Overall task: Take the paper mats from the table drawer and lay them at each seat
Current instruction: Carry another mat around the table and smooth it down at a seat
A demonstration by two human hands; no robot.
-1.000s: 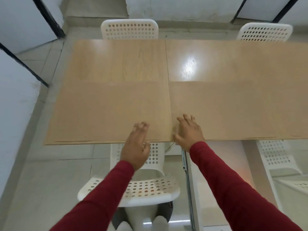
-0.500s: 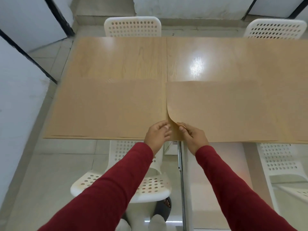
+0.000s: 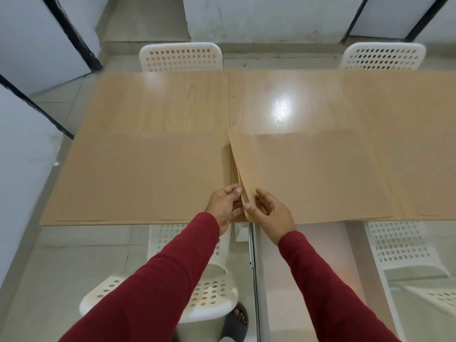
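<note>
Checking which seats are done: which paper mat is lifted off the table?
The right-hand mat: both hands pinch its raised near-left corner. The left-hand mat lies flat.

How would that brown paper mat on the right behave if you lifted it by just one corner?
Probably floppy: the right paper mat already curves upward where the left hand and right hand pinch its near corner. It looks thin and likely light. It may slide easily, since the table looks glossy, with a bright glare spot.
</note>
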